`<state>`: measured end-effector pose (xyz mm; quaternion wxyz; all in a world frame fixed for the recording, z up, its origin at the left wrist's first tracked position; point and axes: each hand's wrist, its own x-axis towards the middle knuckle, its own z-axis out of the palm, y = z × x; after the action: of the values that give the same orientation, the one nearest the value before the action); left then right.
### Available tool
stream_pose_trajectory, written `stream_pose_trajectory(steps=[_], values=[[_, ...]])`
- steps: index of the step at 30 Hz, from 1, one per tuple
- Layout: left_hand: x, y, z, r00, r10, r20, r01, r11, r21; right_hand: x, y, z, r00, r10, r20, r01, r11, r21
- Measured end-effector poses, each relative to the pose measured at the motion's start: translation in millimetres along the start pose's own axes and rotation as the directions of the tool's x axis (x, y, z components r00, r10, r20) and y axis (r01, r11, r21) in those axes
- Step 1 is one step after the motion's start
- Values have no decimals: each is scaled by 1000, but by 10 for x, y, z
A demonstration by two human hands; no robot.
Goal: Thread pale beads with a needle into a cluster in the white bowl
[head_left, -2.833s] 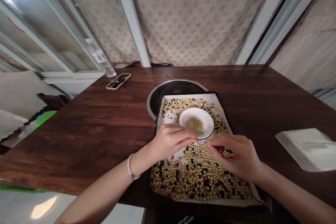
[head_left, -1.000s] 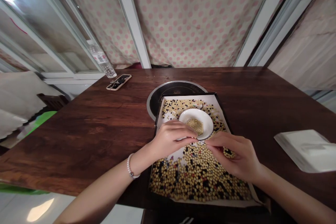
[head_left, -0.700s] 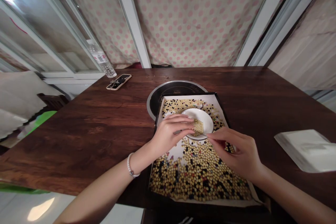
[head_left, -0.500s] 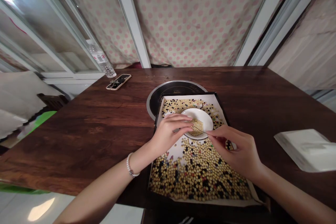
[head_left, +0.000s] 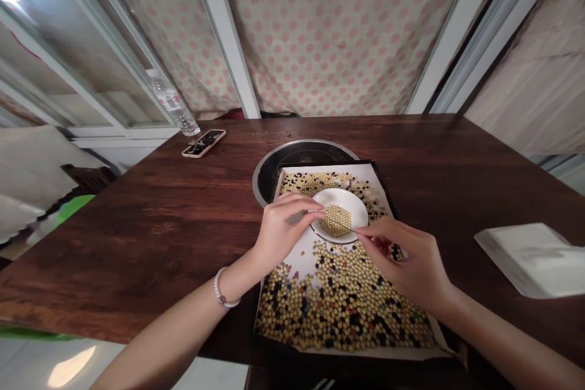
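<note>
1. Your left hand point(head_left: 283, 234) is closed, with a small grey metal piece point(head_left: 297, 217) held between thumb and fingers.
2. Your right hand point(head_left: 406, 271) is in a pinch grip. Its fingertips point(head_left: 365, 233) close on one end of a thin wire point(head_left: 340, 225).
3. The wire crosses the white bowl point(head_left: 351, 201), above a patch of yellow soybeans point(head_left: 336, 220) lying inside. You cannot tell whether the wire touches them.
4. The bowl stands on a paper liner point(head_left: 301, 256) inside a black tray point(head_left: 386, 189). Loose soybeans and black beans point(head_left: 342, 311) cover the liner around it.
5. The tray rests on a dark wooden table point(head_left: 137, 237), overlapping a round black burner point(head_left: 292, 161).
6. A phone point(head_left: 203, 143) and a water bottle point(head_left: 173, 106) stand beyond your left hand; a white packet point(head_left: 530, 262) lies right of your right hand.
</note>
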<state>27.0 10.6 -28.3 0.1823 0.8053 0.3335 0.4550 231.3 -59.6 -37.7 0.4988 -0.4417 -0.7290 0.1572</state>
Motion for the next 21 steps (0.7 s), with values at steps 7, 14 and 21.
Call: stream_pose_trajectory(steps=[7,14,21], values=[[7,28,-2,1000,6,16,-7,998,62,16,18,15,999,43,4,-43,998,-40],[11,55,-18,998,-36,51,31,996,89,2,41,1,992,122,37,-118,988,-99],[7,43,-7,997,-50,50,46,995,91,11,35,19,994,50,96,-48,999,-23]])
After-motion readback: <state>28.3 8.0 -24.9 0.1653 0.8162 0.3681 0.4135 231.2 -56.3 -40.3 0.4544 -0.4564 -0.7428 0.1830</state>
